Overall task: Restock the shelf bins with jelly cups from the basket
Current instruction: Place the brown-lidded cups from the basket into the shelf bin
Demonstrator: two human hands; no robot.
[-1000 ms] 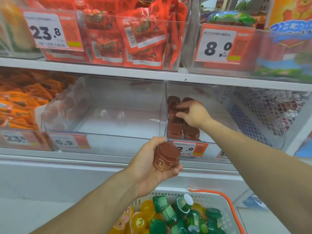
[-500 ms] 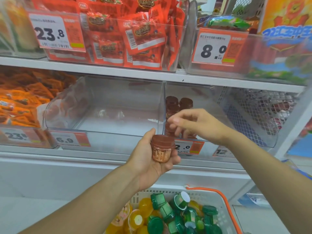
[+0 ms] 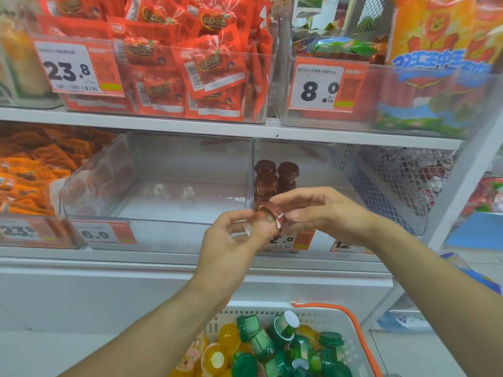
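A brown jelly cup [image 3: 269, 219] lies tipped on its side between both hands, in front of the middle shelf. My left hand [image 3: 231, 240] holds it from the left with curled fingers. My right hand [image 3: 321, 210] pinches its lid end from the right. Behind them, a clear bin [image 3: 340, 170] holds several stacked brown cups [image 3: 275, 178]. To its left stands a clear bin [image 3: 163, 186] with nothing inside. At the bottom, the white basket [image 3: 351, 333] with an orange handle holds several green and yellow jelly cups [image 3: 272, 346].
The top shelf carries a bin of red snack packets [image 3: 190, 66] and a bin tagged 8.0 [image 3: 321, 85]. Orange packets [image 3: 30, 170] fill the bin at far left. A white mesh basket [image 3: 394, 183] sits at the right. Price tags line the shelf edge.
My right hand came back out of the bin of brown cups and took hold of the cup in my left hand. The cup tipped from upright onto its side.
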